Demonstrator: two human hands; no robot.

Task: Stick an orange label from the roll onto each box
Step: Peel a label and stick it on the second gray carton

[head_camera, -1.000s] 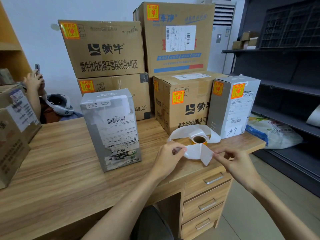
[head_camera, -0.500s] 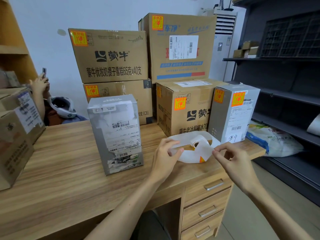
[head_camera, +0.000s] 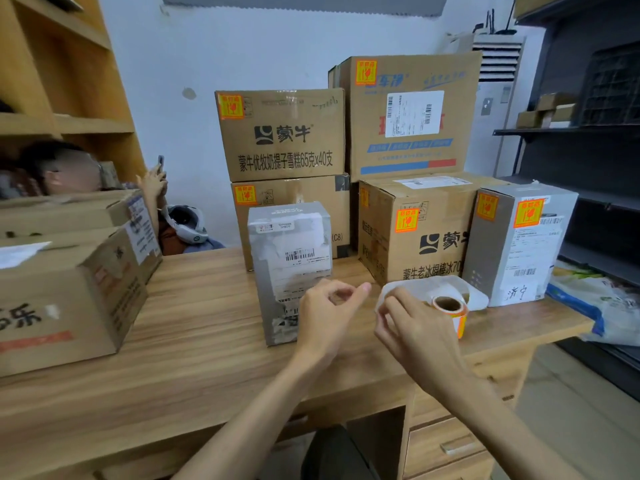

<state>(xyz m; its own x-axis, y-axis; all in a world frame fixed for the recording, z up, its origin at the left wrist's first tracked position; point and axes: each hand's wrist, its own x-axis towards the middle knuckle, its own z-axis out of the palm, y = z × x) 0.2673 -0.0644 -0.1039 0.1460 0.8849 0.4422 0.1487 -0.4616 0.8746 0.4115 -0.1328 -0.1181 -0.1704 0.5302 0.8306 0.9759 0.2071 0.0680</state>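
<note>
A roll of orange labels point(head_camera: 450, 310) stands on the wooden desk point(head_camera: 194, 368), its white backing strip point(head_camera: 426, 285) looped behind it. My right hand point(head_camera: 414, 329) pinches the strip's near end, left of the roll. My left hand point(head_camera: 327, 315) hovers apart from the strip with its fingers curled; nothing shows in it. Just behind it stands a grey taped box point(head_camera: 291, 258) with no orange label on the sides I see. The stacked cardboard boxes point(head_camera: 282, 136) and the grey-white box point(head_camera: 519, 244) each carry an orange label.
Two cardboard boxes point(head_camera: 65, 299) sit at the desk's left end, no orange label visible on them. A person with a phone point(head_camera: 152, 183) sits behind them. Drawers point(head_camera: 446, 445) lie under the desk's right side. A bag point(head_camera: 595, 299) and dark shelves stand to the right.
My left hand has let go of the backing strip and moved left toward the grey box. My right hand has shifted left onto the strip. The roll now stands on edge.
</note>
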